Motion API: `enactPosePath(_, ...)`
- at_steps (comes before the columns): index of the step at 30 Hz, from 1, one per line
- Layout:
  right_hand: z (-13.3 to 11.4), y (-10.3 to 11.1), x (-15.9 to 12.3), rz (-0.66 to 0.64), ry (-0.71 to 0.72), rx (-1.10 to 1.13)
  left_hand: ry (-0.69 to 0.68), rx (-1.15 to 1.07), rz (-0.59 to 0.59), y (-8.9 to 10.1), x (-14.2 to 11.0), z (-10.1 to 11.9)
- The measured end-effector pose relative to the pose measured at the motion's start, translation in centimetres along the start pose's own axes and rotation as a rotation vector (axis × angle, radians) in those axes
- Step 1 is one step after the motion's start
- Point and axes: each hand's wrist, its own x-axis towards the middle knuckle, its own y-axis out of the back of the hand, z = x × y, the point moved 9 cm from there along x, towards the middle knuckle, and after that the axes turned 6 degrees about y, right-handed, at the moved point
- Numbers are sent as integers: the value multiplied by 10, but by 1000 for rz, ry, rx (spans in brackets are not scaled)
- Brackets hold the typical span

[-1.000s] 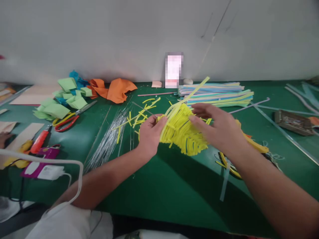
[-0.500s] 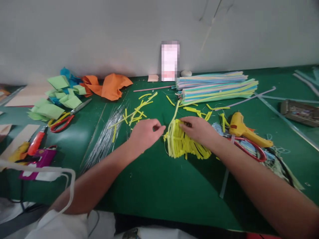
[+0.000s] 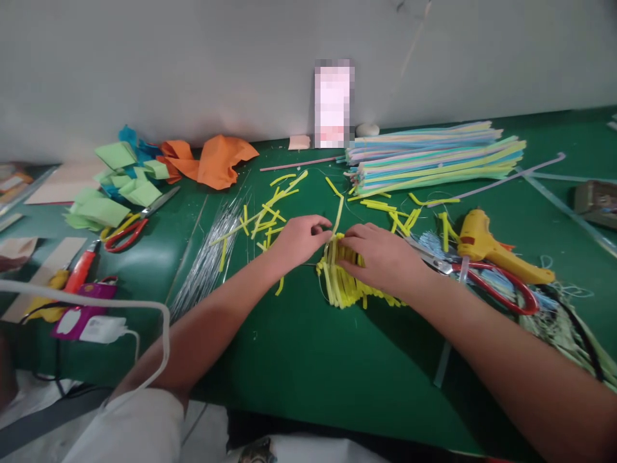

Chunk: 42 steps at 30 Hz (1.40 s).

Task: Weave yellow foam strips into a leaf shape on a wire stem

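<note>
A yellow fringed piece [image 3: 341,283] made of many short strips side by side lies on the green table in front of me. My right hand [image 3: 373,254] rests over its upper part, fingers bent and gripping it; the palm hides much of the piece. At its top left, one longer pale yellow strip [image 3: 339,215] sticks up and away from me. My left hand [image 3: 303,241] has thumb and index finger pinched at the lower end of that strip. Short cut yellow strips [image 3: 270,215] are scattered just beyond my left hand.
Thin silver wires [image 3: 207,257] lie left. Bundled pastel sticks [image 3: 434,157] lie at the back, near a propped phone [image 3: 332,106]. Red-handled scissors [image 3: 511,289] and a yellow glue gun [image 3: 501,247] are right. Green folded papers [image 3: 116,193], other scissors [image 3: 128,235] and a purple box [image 3: 87,308] are left.
The yellow piece was held up in both hands, then lowered flat to the table. My left hand let go, then moved to the pale strip's base. The view has shifted slightly.
</note>
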Motion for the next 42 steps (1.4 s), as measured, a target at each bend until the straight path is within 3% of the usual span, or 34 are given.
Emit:
enactPosePath(10, -7, -4, -1, 15, 34, -30, -96, 93, 25, -4, 3, 25)
enactPosePath(24, -18, -7, -3, 39, 174, -5, -8, -116, 45, 1, 3, 11)
enactPosePath(42, -10, -10, -4, 115, 163, 80, -105, -41, 73, 11, -8, 17)
